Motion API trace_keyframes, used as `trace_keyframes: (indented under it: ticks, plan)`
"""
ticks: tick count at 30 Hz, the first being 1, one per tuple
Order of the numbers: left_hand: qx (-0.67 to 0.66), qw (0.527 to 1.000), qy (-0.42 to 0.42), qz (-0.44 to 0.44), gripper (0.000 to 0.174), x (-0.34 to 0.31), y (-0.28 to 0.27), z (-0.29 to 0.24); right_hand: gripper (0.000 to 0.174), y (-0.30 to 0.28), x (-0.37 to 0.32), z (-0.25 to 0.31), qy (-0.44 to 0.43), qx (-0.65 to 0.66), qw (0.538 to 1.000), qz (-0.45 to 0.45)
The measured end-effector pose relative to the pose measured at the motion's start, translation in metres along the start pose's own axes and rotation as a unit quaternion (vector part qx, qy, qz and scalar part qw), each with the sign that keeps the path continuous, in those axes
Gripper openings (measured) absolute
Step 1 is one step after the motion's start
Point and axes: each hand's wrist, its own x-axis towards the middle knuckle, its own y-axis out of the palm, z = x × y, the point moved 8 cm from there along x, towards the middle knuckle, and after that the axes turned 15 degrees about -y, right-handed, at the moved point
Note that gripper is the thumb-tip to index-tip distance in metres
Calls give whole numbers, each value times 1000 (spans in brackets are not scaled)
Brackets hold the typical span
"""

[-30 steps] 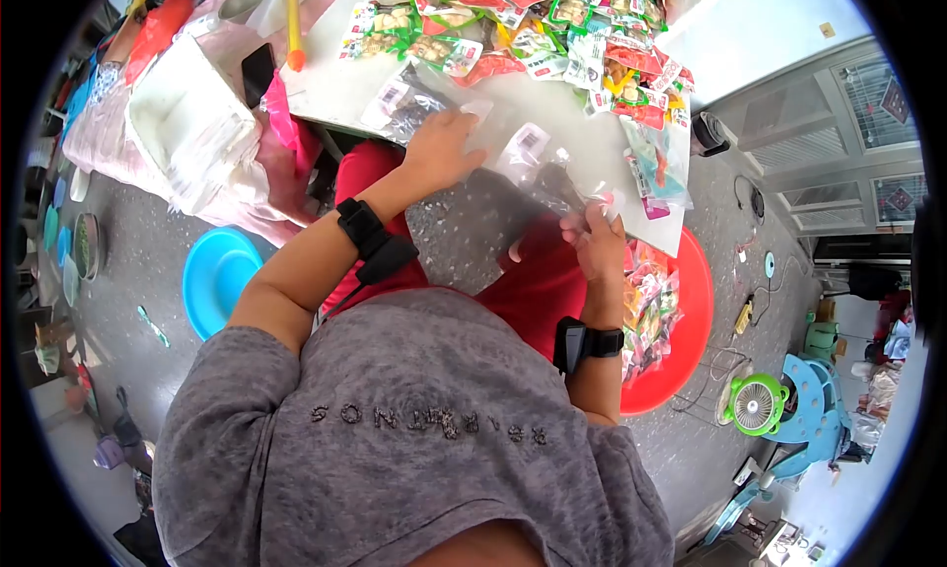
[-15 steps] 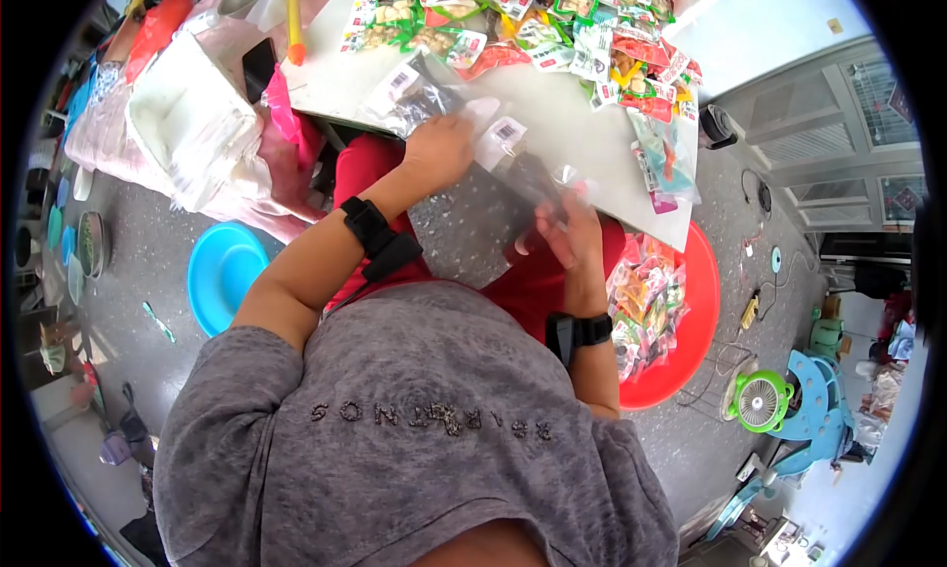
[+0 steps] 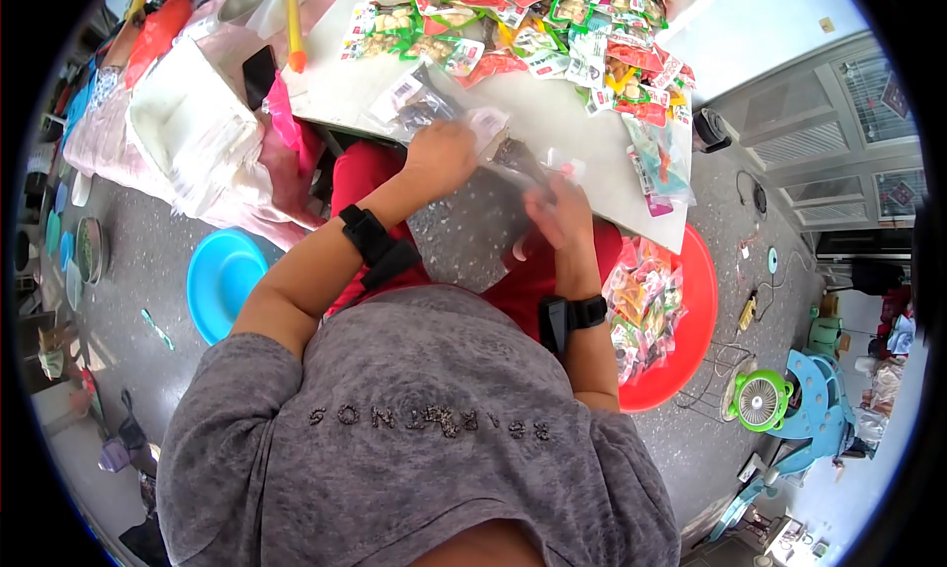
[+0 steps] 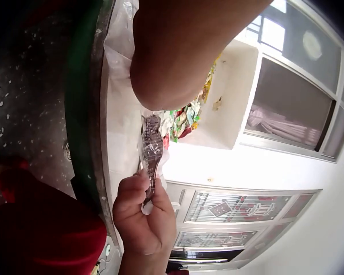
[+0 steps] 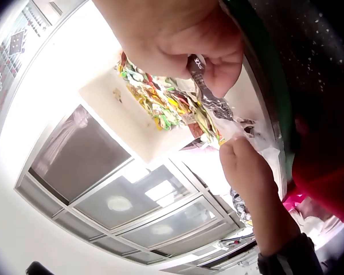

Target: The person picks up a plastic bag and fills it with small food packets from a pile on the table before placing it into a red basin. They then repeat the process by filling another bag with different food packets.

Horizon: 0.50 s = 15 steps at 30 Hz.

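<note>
A clear plastic packet [image 3: 517, 159] with dark contents is stretched between both hands, over the table's front edge. My right hand [image 3: 564, 214] pinches its right end between thumb and fingers. At the other end, my left hand [image 3: 441, 158] grips the clear plastic with curled fingers, seen best in the right wrist view. White print shows across the dark packet [image 4: 152, 143] in the left wrist view. Just beyond the left hand, another clear bag [image 3: 419, 96] with dark contents and a barcode label lies on the white table [image 3: 552, 108].
Colourful snack packets [image 3: 552, 35] are heaped at the table's back. A red basin [image 3: 695, 311] full of packets stands on the floor to the right, a blue basin [image 3: 227, 281] to the left. A white foam box [image 3: 192, 113] sits on pink cloth.
My left hand has drawn in from its outstretched reach over the clear bag and now grips the packet's left end. My right hand has moved left and slightly back with the packet.
</note>
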Motion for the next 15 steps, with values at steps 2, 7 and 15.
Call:
trace_keyframes:
  ticks: [2,7,15]
  plan:
    - [20,998,30,-44,19,-3,-9,-8,23,9,5,-4,-1,33,999,16]
    - [25,996,72,-48,15,-5,-13,-17,22,47,9,-12,16,89,996,16]
    - [-26,995,69,-67,14,-6,-27,-12,19,87,14,-12,14,-61,984,166]
